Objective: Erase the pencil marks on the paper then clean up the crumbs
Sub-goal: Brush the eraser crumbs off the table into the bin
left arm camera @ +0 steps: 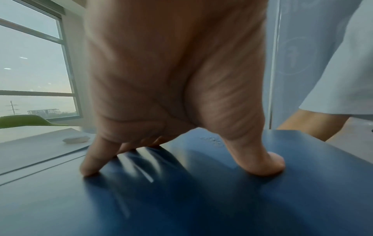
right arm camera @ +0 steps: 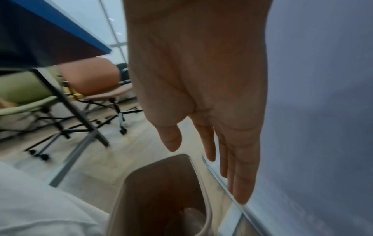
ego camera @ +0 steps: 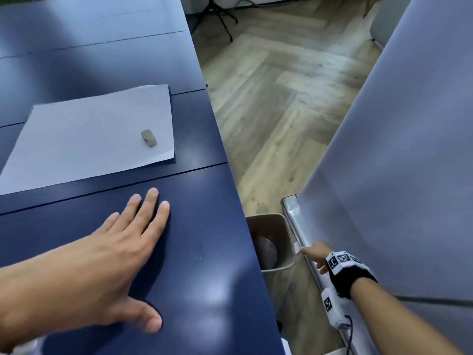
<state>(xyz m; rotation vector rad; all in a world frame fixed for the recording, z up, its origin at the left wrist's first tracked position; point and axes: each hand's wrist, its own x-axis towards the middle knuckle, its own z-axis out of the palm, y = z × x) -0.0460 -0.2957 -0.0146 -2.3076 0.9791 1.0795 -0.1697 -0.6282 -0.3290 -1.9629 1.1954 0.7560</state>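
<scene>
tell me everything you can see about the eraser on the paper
The small grey oblong eraser has rounded ends and a dull, worn-looking surface. It lies flat and slightly angled near the right edge of the white paper sheet on the dark blue table. Only the paper touches it; neither hand does.
</scene>
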